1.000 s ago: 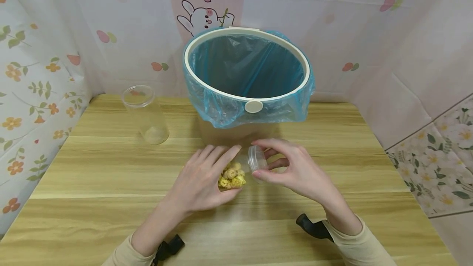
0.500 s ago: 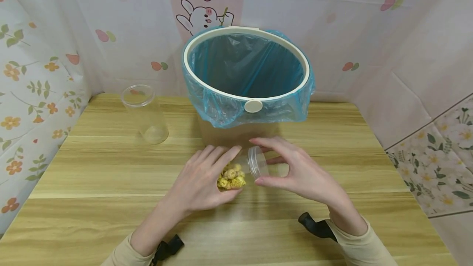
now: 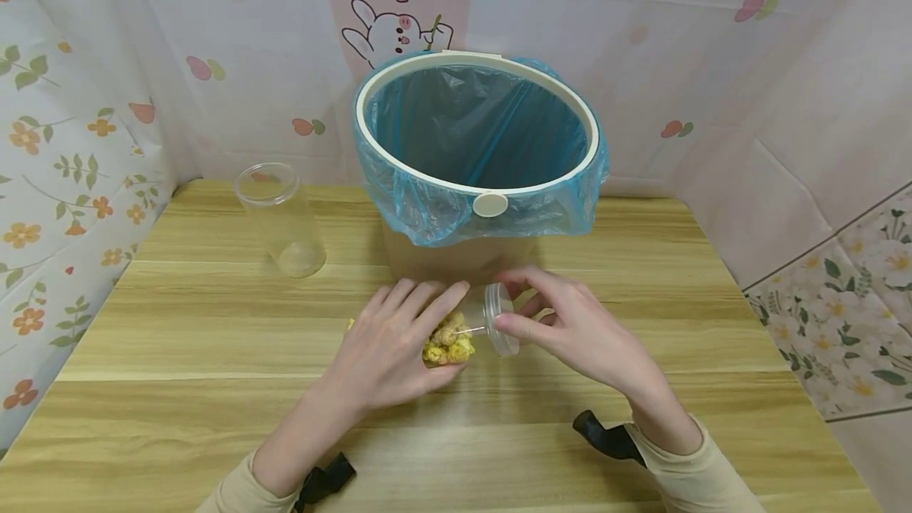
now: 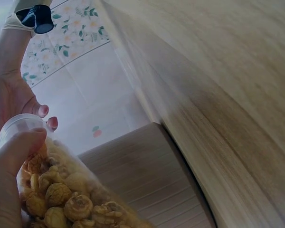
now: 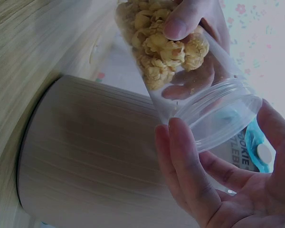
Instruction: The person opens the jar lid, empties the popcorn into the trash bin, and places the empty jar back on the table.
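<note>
A clear plastic jar (image 5: pixel 154 102) of golden popcorn (image 3: pixel 447 343) lies tilted on its side over the wooden table, mouth to the right. My left hand (image 3: pixel 392 343) grips its body from above, fingers on the far side and thumb on the near side. The jar's clear ridged lid (image 3: pixel 504 323) is at its mouth. With thumb and fingers bent about the rim, my right hand (image 3: pixel 580 331) holds that lid. In the right wrist view, fingertips (image 5: pixel 178 130) press the rim on one side, the thumb on the other. The left palm hides part of the popcorn.
Behind the hands stands a beige bin (image 3: pixel 456 256) with a white ring (image 3: pixel 427 180) and a blue bag liner (image 3: pixel 420 212). An upright clear container (image 3: pixel 285 228) stands at the table's (image 3: pixel 178 315) back left. Printed cloth walls border the back and sides.
My right fingers loosened and spread around the lid, then closed on it again in a turned position. The lid and the jar's mouth shifted slightly right. My left hand stayed in place.
</note>
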Demonstrator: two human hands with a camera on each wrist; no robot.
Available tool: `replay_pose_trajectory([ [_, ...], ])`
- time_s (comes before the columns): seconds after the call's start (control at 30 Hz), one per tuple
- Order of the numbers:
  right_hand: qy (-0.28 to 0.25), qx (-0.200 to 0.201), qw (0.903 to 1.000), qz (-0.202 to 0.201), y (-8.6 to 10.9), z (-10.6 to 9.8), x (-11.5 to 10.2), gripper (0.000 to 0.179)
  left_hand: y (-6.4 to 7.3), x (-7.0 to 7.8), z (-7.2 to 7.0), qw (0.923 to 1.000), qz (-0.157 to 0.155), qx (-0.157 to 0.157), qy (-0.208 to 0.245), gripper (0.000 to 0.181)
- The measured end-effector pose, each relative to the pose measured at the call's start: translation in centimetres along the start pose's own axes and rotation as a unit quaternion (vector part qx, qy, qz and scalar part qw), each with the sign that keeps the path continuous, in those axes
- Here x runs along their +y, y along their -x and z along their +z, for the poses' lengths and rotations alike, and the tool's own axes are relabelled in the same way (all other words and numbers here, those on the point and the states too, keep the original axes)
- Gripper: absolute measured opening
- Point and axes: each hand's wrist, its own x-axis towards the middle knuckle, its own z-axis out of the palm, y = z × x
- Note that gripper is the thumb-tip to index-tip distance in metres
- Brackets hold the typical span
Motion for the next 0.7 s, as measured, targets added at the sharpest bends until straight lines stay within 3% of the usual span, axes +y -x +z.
replay_pose_trajectory([
  [0.17, -0.011, -0.005, 0.9999, -0.011, 0.09, 0.03, -0.10, 0.053, -0.02, 0.04, -0.05, 0.9999, -0.008, -0.011, 0.005, 0.087],
  [0.4, -0.029, -0.016, 0.9966, -0.075, 0.39, -0.31, -0.16, 0.062, -0.02, 0.15, -0.25, 0.9989, -0.024, -0.031, 0.025, 0.087],
  [0.57, -0.012, -0.023, 0.9898, -0.140, 0.33, -0.41, 0.05, 0.066, 0.07, 0.13, -0.28, 0.9982, -0.033, -0.037, 0.033, 0.088],
  [0.7, 0.013, -0.023, 0.9872, -0.157, 0.49, -0.58, 0.11, 0.073, 0.04, 0.11, -0.20, 0.9982, -0.035, -0.039, 0.029, 0.088],
])
